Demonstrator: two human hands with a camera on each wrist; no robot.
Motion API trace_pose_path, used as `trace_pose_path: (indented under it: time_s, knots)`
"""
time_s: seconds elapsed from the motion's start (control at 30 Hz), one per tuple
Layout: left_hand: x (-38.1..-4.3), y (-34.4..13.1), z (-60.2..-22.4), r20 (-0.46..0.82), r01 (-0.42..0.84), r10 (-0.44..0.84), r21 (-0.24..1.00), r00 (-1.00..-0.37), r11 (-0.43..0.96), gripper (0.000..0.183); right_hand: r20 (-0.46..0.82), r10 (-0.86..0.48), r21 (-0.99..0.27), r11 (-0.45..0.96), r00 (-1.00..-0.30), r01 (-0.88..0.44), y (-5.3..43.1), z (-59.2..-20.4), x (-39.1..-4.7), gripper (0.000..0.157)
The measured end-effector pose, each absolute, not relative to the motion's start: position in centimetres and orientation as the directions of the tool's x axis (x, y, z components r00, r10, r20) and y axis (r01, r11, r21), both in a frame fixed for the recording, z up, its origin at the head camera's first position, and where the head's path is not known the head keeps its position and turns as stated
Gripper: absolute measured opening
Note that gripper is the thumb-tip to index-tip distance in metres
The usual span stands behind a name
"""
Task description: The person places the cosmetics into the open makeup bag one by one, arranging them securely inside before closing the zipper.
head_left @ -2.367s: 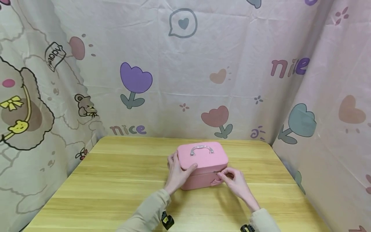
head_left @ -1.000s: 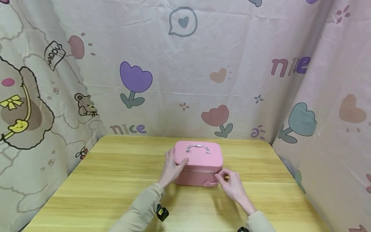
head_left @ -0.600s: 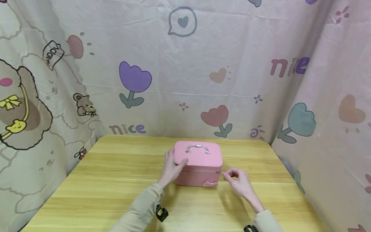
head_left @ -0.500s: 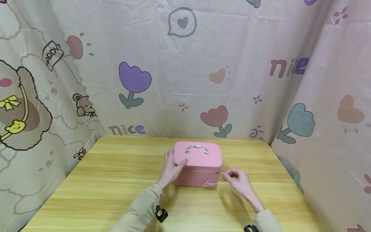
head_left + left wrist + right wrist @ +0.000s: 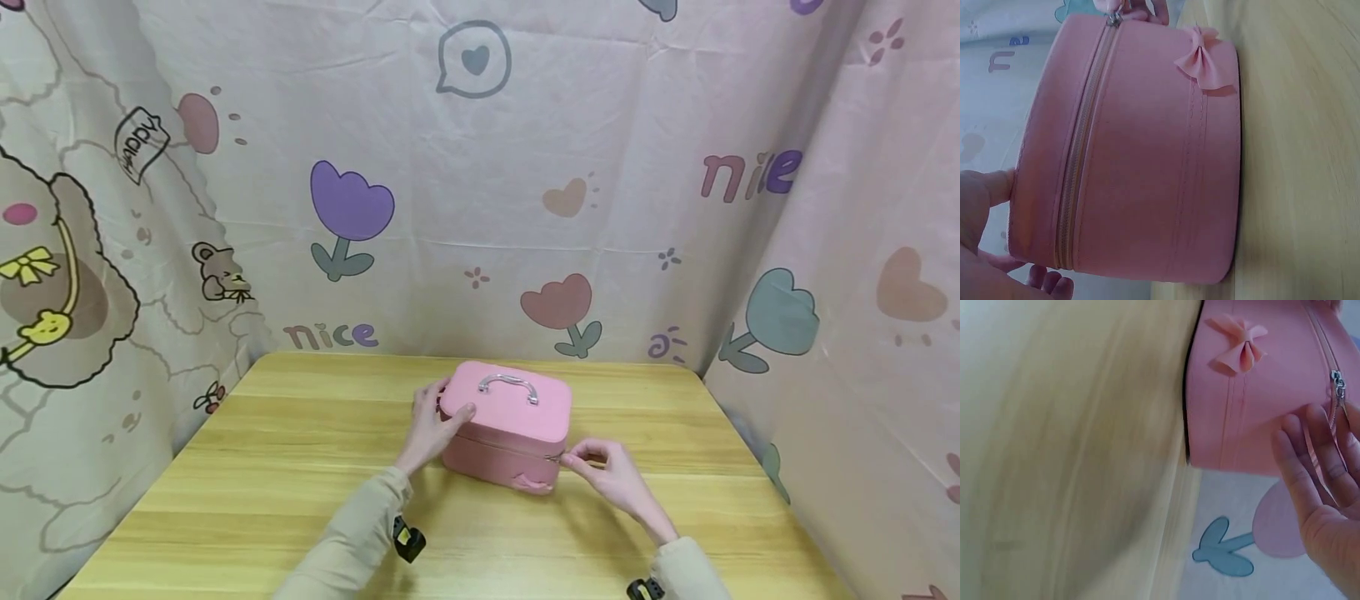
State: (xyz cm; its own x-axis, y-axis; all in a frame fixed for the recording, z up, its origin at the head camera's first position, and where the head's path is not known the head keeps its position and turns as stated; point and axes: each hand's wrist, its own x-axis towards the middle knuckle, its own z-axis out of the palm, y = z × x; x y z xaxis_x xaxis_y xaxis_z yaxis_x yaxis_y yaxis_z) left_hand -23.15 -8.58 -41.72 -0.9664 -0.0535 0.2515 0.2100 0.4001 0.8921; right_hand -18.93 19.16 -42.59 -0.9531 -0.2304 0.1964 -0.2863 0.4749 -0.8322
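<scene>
A pink vanity case (image 5: 480, 462) with a silver handle (image 5: 509, 380) on its lid stands on the table, turned slightly askew. My left hand (image 5: 429, 432) holds its left end, with the thumb over the lid's front edge and the other fingers partly hidden behind. At the front right corner my right hand (image 5: 617, 479) pinches the pull of the metal zipper slider (image 5: 1337, 384). The zipper track (image 5: 1079, 150) runs along the front in the left wrist view and looks closed there. Low on the front, near that corner, sits a pink bow (image 5: 1204, 62).
A wood-grain table (image 5: 300, 467) carries the case. Printed curtains (image 5: 450, 167) hang behind it and along both sides. Black wrist cameras (image 5: 408, 540) are strapped at both cuffs.
The case has shifted left and turned, its right front corner swinging nearer. My right hand has drawn the zipper slider rightward to the corner; my left hand has kept its hold.
</scene>
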Motion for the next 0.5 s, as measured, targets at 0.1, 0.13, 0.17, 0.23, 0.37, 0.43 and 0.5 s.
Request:
trace_pose_path:
  time_s: [0.1, 0.13, 0.17, 0.23, 0.37, 0.43, 0.5]
  knots:
    - [-23.2, -8.8, -41.7, 0.246, 0.189, -0.088, 0.891, -0.965, 0.412, 0.065, 0.227, -0.234, -0.823, 0.472, -0.945, -0.315, 18.9, -43.6, -19.2, 0.015]
    - [-23.2, -8.8, -41.7, 0.244, 0.184, -0.097, 0.891, -0.965, 0.414, 0.064, 0.227, -0.229, -0.826, 0.470, -0.947, -0.312, 18.6, -43.5, -19.1, 0.014]
    - [-23.2, -8.8, -41.6, 0.243, 0.178, -0.107, 0.891, -0.964, 0.417, 0.064, 0.231, -0.230, -0.828, 0.465, -0.946, -0.315, 18.3, -43.4, -18.9, 0.014]
    - [-23.2, -8.8, -41.8, 0.243, 0.171, -0.124, 0.890, -0.962, 0.423, 0.062, 0.222, -0.228, -0.838, 0.452, -0.948, -0.305, 17.9, -43.0, -18.6, 0.012]
    - [-23.3, -8.8, -42.1, 0.260, 0.167, -0.182, 0.896, -0.948, 0.413, 0.061, 0.226, -0.240, -0.841, 0.440, -0.944, -0.314, 17.4, -43.4, -18.4, 0.011]
    - [-23.3, -8.7, -42.2, 0.276, 0.170, -0.219, 0.898, -0.936, 0.405, 0.061, 0.236, -0.240, -0.841, 0.435, -0.941, -0.322, 17.3, -44.1, -18.6, 0.012]
    - [-23.2, -8.6, -42.2, 0.292, 0.176, -0.249, 0.899, -0.923, 0.401, 0.060, 0.240, -0.238, -0.840, 0.435, -0.941, -0.325, 17.0, -44.2, -18.5, 0.013]
